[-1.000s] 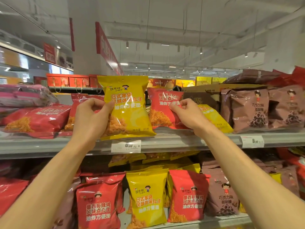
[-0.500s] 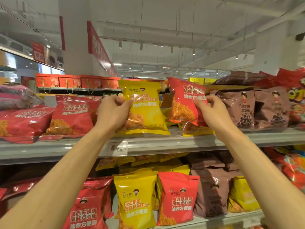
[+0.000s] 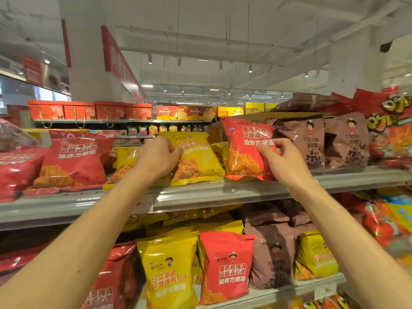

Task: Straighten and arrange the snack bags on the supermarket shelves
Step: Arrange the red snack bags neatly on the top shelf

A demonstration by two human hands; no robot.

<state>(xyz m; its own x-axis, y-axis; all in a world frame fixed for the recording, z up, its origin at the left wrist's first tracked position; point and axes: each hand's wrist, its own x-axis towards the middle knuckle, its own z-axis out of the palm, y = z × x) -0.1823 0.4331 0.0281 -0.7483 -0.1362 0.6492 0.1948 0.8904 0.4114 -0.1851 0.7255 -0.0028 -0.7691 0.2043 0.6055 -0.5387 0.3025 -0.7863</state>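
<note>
On the upper shelf [image 3: 200, 195], my left hand [image 3: 156, 159] grips the left edge of a yellow snack bag [image 3: 198, 157] that stands on the shelf, leaning back. My right hand [image 3: 283, 161] pinches the right edge of a red snack bag [image 3: 243, 150], held upright with its bottom at the shelf's front edge, between the yellow bag and the brown bags [image 3: 312, 141]. Another yellow bag [image 3: 124, 161] lies behind my left hand. More red bags [image 3: 75, 161] lean at the left.
The lower shelf [image 3: 278, 293] holds upright yellow [image 3: 169, 268], red [image 3: 225, 266] and brown bags [image 3: 274, 257]. Orange and red bags [image 3: 390, 134] crowd the far right. Red gift boxes [image 3: 89, 110] line a distant shelf.
The view has shifted right. My left hand has kept the yellow bag on the shelf. My right hand has lifted the red bag up and brought it to stand right of the yellow one.
</note>
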